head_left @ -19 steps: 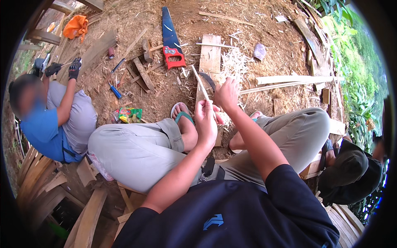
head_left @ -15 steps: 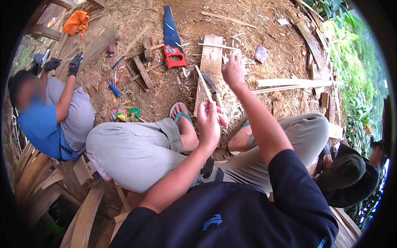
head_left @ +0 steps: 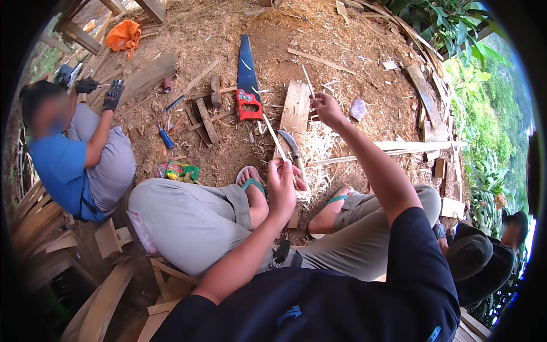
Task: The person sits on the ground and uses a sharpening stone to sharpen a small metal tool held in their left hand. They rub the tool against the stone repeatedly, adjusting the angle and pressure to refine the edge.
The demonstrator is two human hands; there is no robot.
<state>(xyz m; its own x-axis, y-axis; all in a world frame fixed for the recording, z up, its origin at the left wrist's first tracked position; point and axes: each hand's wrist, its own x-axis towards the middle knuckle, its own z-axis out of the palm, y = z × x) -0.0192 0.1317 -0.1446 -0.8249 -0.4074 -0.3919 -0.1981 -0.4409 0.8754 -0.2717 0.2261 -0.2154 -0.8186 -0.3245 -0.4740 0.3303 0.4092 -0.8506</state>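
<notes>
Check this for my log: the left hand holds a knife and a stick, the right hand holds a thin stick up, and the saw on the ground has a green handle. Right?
Not quite. The saw has a red handle, not green; the head view shows it. The rest stands: the left hand holds the knife and a stick, and the right hand holds a thin stick up.

The left hand covers the lower end of the thin wooden strip and the handle of the curved knife. Whatever the right hand pinches at the slim stick's base is too small to tell. A co-worker's gloved hands, far left, hide their workpiece.
</notes>
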